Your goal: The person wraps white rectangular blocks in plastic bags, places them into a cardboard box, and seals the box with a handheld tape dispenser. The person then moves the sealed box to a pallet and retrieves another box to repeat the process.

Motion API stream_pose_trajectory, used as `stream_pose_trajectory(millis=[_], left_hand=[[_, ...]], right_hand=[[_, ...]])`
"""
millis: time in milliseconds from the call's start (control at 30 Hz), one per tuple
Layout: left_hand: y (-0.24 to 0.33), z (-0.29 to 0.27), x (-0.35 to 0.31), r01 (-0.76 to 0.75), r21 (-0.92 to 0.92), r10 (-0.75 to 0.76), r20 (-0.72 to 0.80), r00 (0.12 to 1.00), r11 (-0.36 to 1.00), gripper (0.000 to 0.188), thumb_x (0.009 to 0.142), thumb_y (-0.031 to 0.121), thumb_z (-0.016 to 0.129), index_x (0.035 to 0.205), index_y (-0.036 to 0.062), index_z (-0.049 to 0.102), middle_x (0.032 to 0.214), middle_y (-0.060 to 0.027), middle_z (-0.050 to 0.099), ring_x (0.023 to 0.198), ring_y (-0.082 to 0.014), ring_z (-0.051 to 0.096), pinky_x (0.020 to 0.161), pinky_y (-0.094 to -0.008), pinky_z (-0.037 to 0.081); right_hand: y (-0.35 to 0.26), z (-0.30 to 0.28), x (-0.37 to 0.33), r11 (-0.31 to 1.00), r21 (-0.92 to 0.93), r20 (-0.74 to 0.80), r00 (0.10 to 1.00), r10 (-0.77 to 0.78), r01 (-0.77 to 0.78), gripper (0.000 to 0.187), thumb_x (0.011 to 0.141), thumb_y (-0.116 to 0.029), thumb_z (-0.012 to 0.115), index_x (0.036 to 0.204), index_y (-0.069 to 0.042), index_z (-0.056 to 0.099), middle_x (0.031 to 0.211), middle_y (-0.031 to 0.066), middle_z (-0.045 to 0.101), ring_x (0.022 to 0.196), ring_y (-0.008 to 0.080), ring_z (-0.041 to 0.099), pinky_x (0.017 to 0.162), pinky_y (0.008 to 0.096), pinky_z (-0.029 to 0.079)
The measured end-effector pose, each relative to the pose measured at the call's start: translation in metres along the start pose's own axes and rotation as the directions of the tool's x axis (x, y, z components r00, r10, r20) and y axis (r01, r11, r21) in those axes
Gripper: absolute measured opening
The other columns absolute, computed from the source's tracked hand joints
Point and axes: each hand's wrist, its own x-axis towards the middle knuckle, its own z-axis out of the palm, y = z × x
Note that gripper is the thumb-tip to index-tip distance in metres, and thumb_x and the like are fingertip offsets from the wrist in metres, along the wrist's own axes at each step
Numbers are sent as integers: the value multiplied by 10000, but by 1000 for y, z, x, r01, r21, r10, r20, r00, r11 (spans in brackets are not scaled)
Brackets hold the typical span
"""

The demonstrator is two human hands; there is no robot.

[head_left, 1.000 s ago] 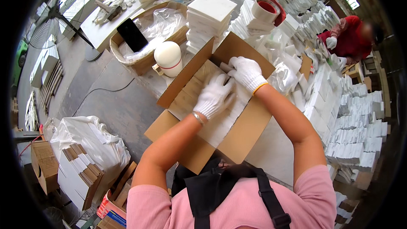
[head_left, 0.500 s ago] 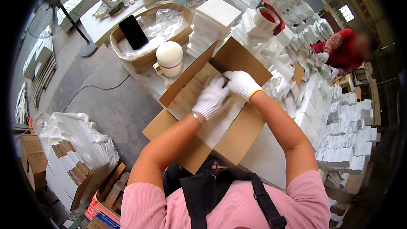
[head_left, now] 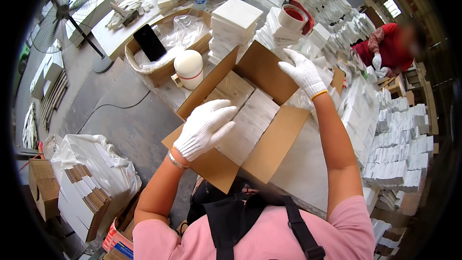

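Observation:
An open cardboard box [head_left: 273, 151] stands in front of me with its flaps spread. Pale marble-look tiles [head_left: 250, 118] lie packed in it, in two blocks with a dark seam between them. My left hand [head_left: 204, 127], in a white knit glove, hovers over the box's near left side, fingers stretched out and holding nothing. Beyond the far right flap my right hand [head_left: 303, 73], gloved the same way, is raised with fingers apart and nothing in it. A red tape dispenser with a roll of tape [head_left: 293, 18] sits past it on stacked tiles.
Left of the box stand a cream lidded mug [head_left: 188, 69] and a cut-down carton [head_left: 132, 50] with plastic film and a black phone [head_left: 149, 42]. A tile stack [head_left: 236, 17] rises behind. A co-worker in red [head_left: 394, 45] works at far right. A fan [head_left: 65, 12] stands far left.
Both hands have come up out of the box and moved apart: the left toward me and leftward, the right up and away to the right. The tiles now show uncovered.

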Motion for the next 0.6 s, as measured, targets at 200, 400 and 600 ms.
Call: stream_pose_trajectory(millis=[200,400,600], left_hand=[[22,-53,-116,408,-4,-357,-492,794,913,235,895,15,659,1124,-10,709,1174,-180,691,1126,-325,651,1001,-405,497],[38,14,-113,177,234,-94,-326,941,956,544,715,89,823,1236,53,670,1392,-225,563,1286,-406,549,1060,-491,447],[-16,62,-29,12,368,-39,67,997,930,692,856,430,731,1417,72,543,1550,-256,386,1437,-501,332,1171,-560,300]], right_hand=[[-25,-8,-27,950,309,189,982,-23,-37,554,896,-431,659,1297,-50,640,1267,166,682,1163,335,647,1008,386,496],[-29,1,-42,943,332,119,991,-52,10,505,894,-363,674,1310,-81,632,1241,145,696,1121,311,673,957,383,519],[7,22,-30,983,183,83,996,-33,17,481,860,-244,637,1334,-166,619,1169,163,710,1059,363,671,919,420,528]])
